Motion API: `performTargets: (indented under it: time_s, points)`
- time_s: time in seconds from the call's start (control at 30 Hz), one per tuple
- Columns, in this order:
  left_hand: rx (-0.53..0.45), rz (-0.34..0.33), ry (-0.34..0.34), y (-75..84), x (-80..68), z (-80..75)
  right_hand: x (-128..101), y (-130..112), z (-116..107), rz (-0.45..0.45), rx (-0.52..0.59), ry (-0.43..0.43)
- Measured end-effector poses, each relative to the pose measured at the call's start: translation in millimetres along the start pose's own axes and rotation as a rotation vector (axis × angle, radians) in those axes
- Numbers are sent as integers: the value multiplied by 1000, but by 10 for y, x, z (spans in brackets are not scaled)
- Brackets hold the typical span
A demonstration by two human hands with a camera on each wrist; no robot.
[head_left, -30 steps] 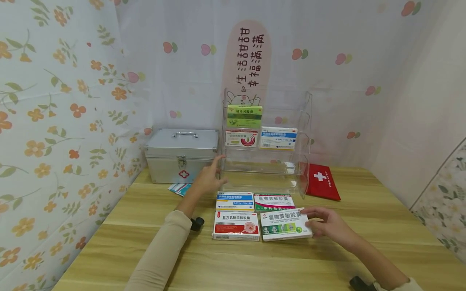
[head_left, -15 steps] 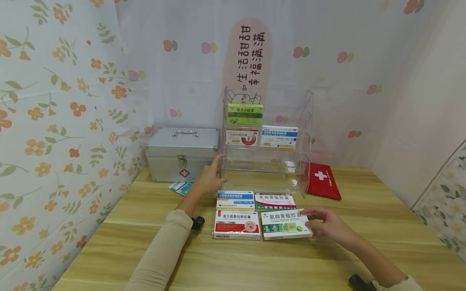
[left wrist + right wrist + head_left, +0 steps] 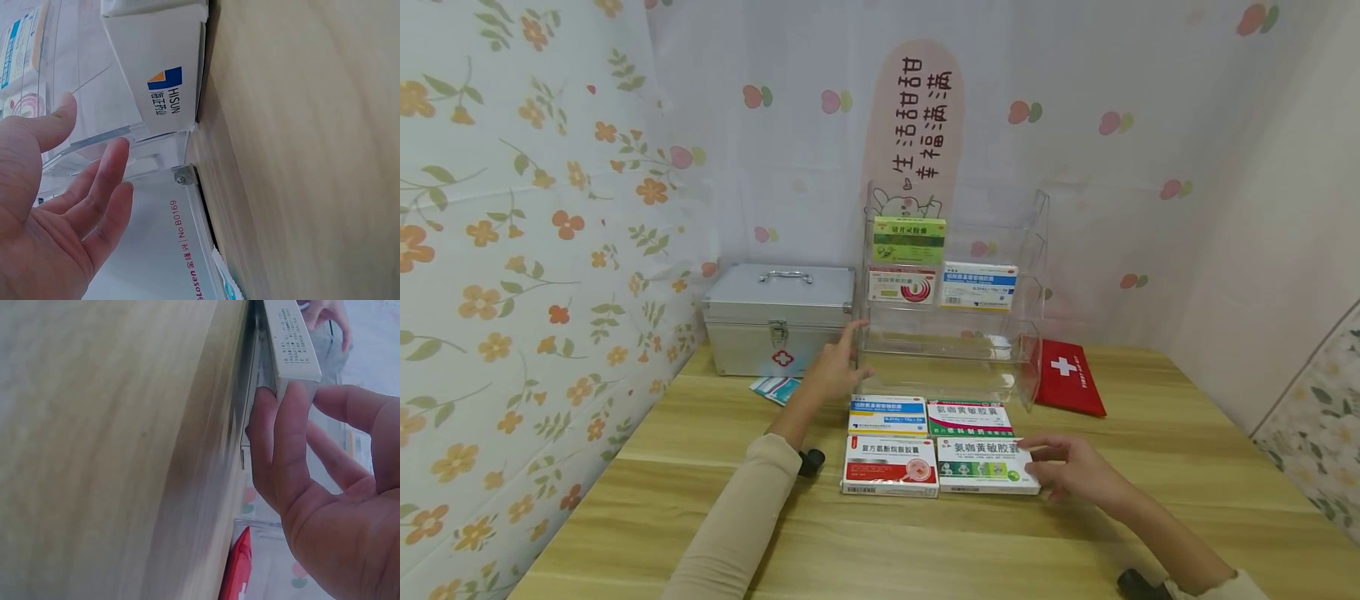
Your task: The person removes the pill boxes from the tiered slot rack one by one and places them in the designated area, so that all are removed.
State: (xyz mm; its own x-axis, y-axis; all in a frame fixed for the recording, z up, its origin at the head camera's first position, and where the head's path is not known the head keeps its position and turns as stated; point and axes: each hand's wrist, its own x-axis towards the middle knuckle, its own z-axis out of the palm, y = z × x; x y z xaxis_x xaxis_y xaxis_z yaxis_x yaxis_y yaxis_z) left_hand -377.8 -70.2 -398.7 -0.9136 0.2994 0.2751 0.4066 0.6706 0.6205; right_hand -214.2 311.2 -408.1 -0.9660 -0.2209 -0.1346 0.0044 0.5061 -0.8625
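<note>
My right hand point(image 3: 1078, 473) is at the right end of a white and green medicine box point(image 3: 981, 465), thumb at the top corner and fingers against the end in the right wrist view. This box lies level beside a red and white medicine box point(image 3: 891, 467). Behind them lie a blue and white box point(image 3: 887, 415) and a green and white box point(image 3: 968, 418). My left hand point(image 3: 833, 371) is by the left side of a clear acrylic rack point(image 3: 940, 379), its fingers relaxed and overlapping the side panel in the left wrist view point(image 3: 87, 200).
Three medicine boxes stand on the rack's upper tiers, among them a green box point(image 3: 909, 240). A silver first-aid case point(image 3: 778, 321) stands to its left, with a blue and white packet point(image 3: 777, 389) in front. A red first-aid pouch point(image 3: 1070, 379) leans at its right.
The white and green box, earlier slanted at its right end, now lies straight and close against the red and white box. My right hand has followed it slightly; my left hand has stayed put.
</note>
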Motion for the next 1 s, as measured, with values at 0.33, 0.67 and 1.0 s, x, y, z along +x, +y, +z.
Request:
performTargets:
  time_s: [0.33,0.67,1.0]
  points:
    - [-1,13,-20,56,-9,7,27,-11,-21,8,-48,-15]
    - [-9,2,-12,48,-4,11,38,-88,7,43,-97,-4]
    - [6,-10,-20,43,-26,12,83,-102,-10,89,-131,11]
